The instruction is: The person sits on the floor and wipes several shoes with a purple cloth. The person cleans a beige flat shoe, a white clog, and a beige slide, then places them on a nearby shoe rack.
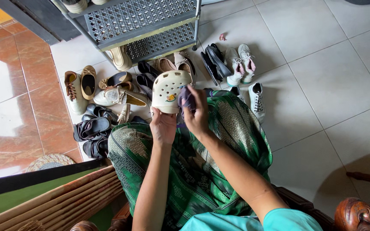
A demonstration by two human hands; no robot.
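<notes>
At centre frame, the left hand closes around the heel end of a cream perforated clog, holding it above the green-patterned lap. The right hand pinches a small dark purple cloth against the clog's side. The clog looks like light, springy moulded foam, smooth and easily gripped at heel or rim. At upper centre, a perforated metal shoe rack carries a few shoes on its top tier; other shoes lie on the tiled floor.
</notes>
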